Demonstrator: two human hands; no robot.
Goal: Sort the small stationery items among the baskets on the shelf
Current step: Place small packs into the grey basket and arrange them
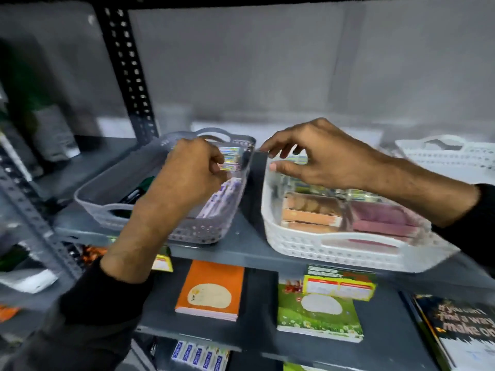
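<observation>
A grey basket (107,210) stands on the shelf at left, holding black markers (136,192) and purple-white packets (219,202). My left hand (187,178) is inside it, fingers shut on a small colourful box (231,167), with another such box (230,151) just behind. Right of it stands a white basket (321,247) with orange boxes (308,212), pink boxes (383,218) and small green-yellow packs at the back. My right hand (316,156) hovers over the white basket's far left corner, fingers apart, thumb and forefinger near the rim; nothing visible is held.
Another white basket (450,153) sits at the far right of the shelf. A perforated black upright (128,76) rises behind the grey basket. On the shelf below lie an orange notebook (211,290), a green notebook (318,311) and a dark book (460,328).
</observation>
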